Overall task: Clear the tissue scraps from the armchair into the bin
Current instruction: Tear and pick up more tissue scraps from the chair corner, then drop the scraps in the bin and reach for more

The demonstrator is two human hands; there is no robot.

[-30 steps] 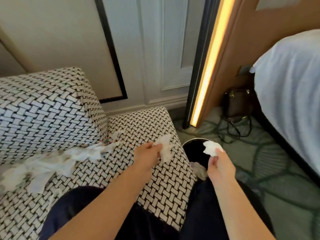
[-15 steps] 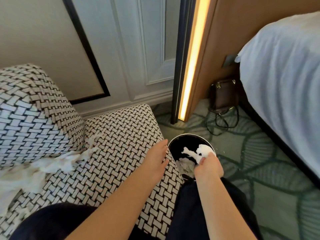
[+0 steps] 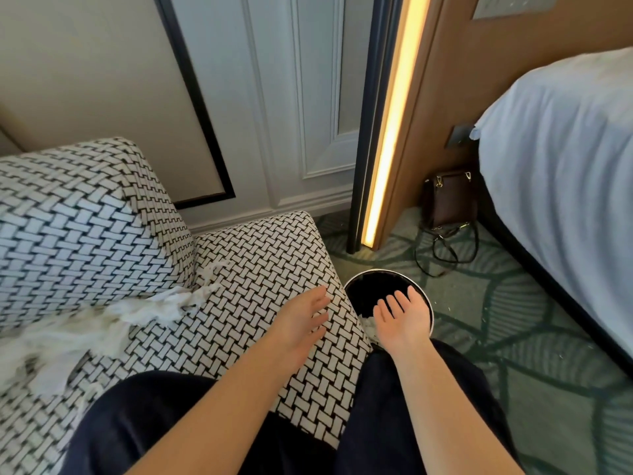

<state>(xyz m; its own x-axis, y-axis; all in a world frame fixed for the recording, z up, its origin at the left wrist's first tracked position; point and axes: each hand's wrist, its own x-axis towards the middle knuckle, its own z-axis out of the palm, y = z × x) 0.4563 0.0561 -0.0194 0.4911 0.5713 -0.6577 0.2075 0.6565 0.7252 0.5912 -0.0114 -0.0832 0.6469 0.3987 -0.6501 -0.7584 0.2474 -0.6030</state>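
Green patterned carpet (image 3: 513, 337) carries the black bin (image 3: 363, 281), which stands just beside the woven armchair (image 3: 260, 255). Tissue scraps (image 3: 102, 323) lie heaped on the armchair seat, well apart from the bin; a little white tissue shows inside the bin. The right hand (image 3: 402, 317) hovers over the bin, grip apart and empty. The left hand (image 3: 301, 320) is over the seat edge just beside the bin, its grip also apart, holding nothing.

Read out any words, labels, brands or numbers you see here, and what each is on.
None: no text is readable in this view. The bag shows only gold hardware, no legible brand; the bin and armchair carry no visible label.
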